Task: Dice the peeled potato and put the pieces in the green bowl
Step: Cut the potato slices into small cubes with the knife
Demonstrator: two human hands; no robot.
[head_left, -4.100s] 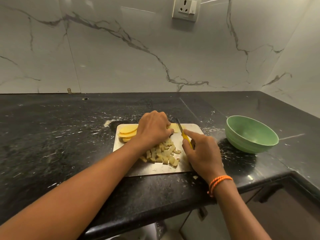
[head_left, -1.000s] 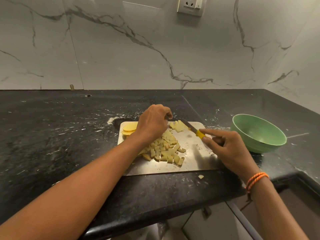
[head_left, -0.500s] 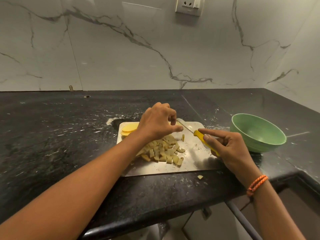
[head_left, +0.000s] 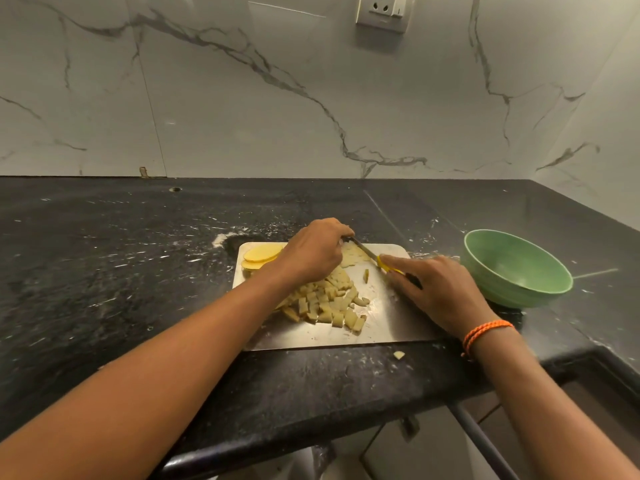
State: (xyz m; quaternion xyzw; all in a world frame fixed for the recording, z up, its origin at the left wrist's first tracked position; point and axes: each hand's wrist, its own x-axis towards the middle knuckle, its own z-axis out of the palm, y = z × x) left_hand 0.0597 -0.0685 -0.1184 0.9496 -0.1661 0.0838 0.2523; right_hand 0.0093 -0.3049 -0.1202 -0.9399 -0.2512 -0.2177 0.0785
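Two hands at work: both over the steel cutting board [head_left: 398,323], centre of the frame, on the black countertop [head_left: 104,271].
Potato slices [head_left: 261,256]: a short stack of round yellow slices at the board's upper left corner, uncut.
Left hand [head_left: 311,252]: just right of the slices, knuckles up, fingers curled down over the far end of the diced heap; whether it pinches a piece I cannot tell, the fingertips are hidden.
Diced potato [head_left: 329,303]: a loose pile of pale cubes mid-board, running from under the left hand toward the near edge; one small piece [head_left: 366,275] sits apart to the right.
Knife [head_left: 377,259]: dark blade angled up-left, tip near the left fingers, yellow handle lower right.
Right hand [head_left: 436,289]: grips the knife's handle, forefinger laid along its top.
Stray bit [head_left: 399,355]: on the countertop just off the board's near edge.
Wristband [head_left: 485,332]: orange cord on the right wrist.
Green bowl [head_left: 516,271]: right of the board, upright, no potato seen inside.
Wall socket [head_left: 382,12]: top of frame, right of centre, on the marble wall.
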